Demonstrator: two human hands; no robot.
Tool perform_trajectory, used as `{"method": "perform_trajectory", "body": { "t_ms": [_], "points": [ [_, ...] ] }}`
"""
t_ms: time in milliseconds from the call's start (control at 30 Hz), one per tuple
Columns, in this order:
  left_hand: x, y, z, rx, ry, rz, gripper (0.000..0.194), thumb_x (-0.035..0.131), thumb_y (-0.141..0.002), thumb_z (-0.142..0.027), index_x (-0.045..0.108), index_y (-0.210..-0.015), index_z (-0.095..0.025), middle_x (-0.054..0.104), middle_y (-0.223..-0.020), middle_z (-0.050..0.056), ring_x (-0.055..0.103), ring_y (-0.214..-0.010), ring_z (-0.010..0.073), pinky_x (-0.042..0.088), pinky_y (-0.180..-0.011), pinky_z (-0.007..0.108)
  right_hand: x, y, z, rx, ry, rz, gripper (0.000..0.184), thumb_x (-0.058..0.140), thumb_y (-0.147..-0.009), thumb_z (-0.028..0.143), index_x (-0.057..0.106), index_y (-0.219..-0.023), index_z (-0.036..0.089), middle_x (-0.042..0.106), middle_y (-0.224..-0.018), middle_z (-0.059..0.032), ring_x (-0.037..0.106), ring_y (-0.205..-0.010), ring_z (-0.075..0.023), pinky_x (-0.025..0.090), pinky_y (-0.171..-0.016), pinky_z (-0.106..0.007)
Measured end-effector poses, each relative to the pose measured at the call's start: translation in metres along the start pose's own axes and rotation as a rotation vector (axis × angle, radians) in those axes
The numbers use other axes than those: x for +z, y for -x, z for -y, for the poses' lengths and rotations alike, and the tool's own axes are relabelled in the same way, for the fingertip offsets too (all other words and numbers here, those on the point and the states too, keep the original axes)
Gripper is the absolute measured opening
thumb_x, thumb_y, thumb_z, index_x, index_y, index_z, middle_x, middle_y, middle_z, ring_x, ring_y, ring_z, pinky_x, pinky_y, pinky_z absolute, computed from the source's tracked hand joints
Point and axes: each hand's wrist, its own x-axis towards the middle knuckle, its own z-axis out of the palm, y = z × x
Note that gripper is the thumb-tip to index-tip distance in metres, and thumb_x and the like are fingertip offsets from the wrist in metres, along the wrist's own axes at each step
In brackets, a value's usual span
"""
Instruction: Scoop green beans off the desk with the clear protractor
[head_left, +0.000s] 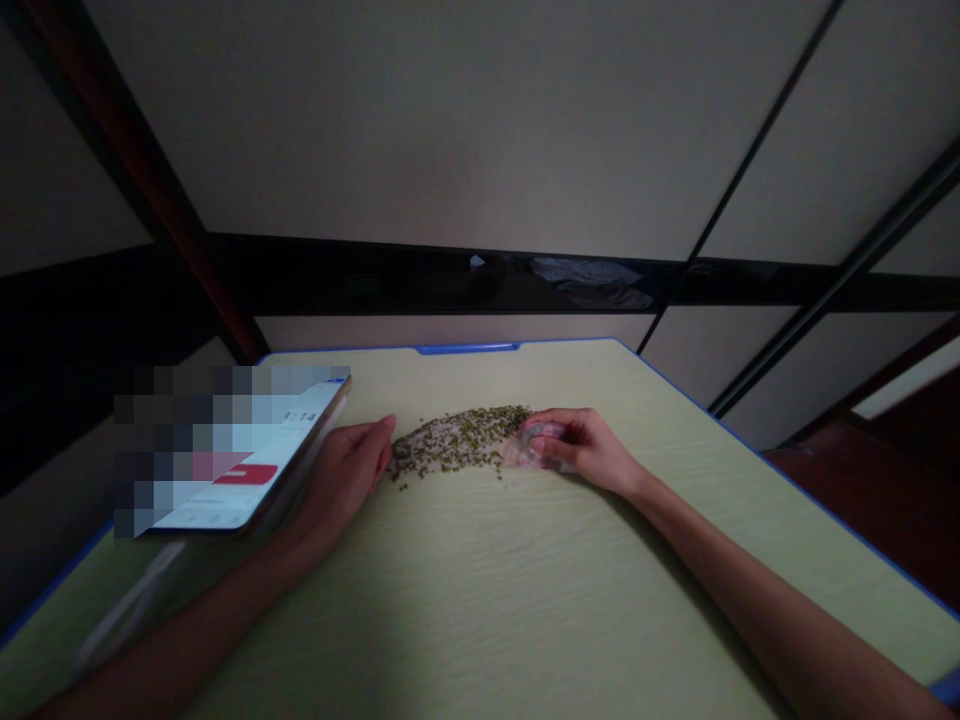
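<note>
A long, low heap of small green beans mixed with white grains (457, 440) lies across the middle of the table, with a few loose beans along its front. At its left end rests my left hand (356, 455), its fingers curled closed and the thumb on top; whatever they may hold is hidden. My right hand (589, 445) is at the right end, fingers closed on a crumpled clear plastic bag (523, 447) with pinkish marks. The bag touches the edge of the heap.
A tablet or phone (255, 470) with a lit screen, partly blurred out, stands tilted left of my left hand. A white cable or strap (131, 600) lies below it. The pale table (480, 600) has a blue rim, and cabinet panels (450, 130) rise behind it.
</note>
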Motion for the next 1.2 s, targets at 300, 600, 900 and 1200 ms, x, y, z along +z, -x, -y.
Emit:
{"method": "perform_trajectory", "body": {
  "t_ms": [300,600,900,1200],
  "points": [
    [0.000,0.000,0.000,0.026,-0.007,-0.015,0.040,0.042,-0.072,-0.041,0.035,-0.037,-0.022,0.034,-0.031,-0.004,0.034,-0.037,0.0118,0.028,-0.045,0.025,-0.001,0.001,0.003,-0.023,0.045,0.066,0.025,0.062,-0.071,0.028,0.066,-0.089,0.012,0.060,-0.062,-0.0011,0.053,-0.054,-0.0114,0.046,-0.051,-0.026],
    [0.000,-0.003,0.003,0.026,0.001,-0.009,0.041,0.042,-0.072,-0.043,0.035,-0.037,-0.022,0.033,-0.031,-0.004,0.034,-0.038,0.0115,0.029,-0.045,0.025,0.001,0.004,0.006,-0.028,0.059,0.086,0.023,0.062,-0.070,0.025,0.066,-0.088,0.012,0.061,-0.068,-0.0031,0.053,-0.056,-0.0117,0.044,-0.052,-0.024],
    [0.000,0.000,0.001,0.018,-0.004,-0.004,0.041,0.043,-0.074,-0.039,0.036,-0.038,-0.021,0.033,-0.031,-0.005,0.034,-0.037,0.0107,0.028,-0.046,0.025,0.012,0.014,0.015,-0.013,0.112,0.134,0.022,0.060,-0.071,0.023,0.066,-0.087,0.010,0.058,-0.067,-0.0016,0.047,-0.055,-0.0100,0.038,-0.050,-0.022],
    [0.001,-0.002,0.003,0.036,-0.016,-0.004,0.042,0.042,-0.075,-0.038,0.035,-0.037,-0.021,0.033,-0.031,-0.005,0.033,-0.037,0.0101,0.027,-0.046,0.024,0.023,0.018,0.024,-0.065,0.113,0.229,0.020,0.062,-0.070,0.022,0.067,-0.084,0.009,0.060,-0.070,-0.0039,0.048,-0.059,-0.0108,0.039,-0.051,-0.022]
  ]
}}
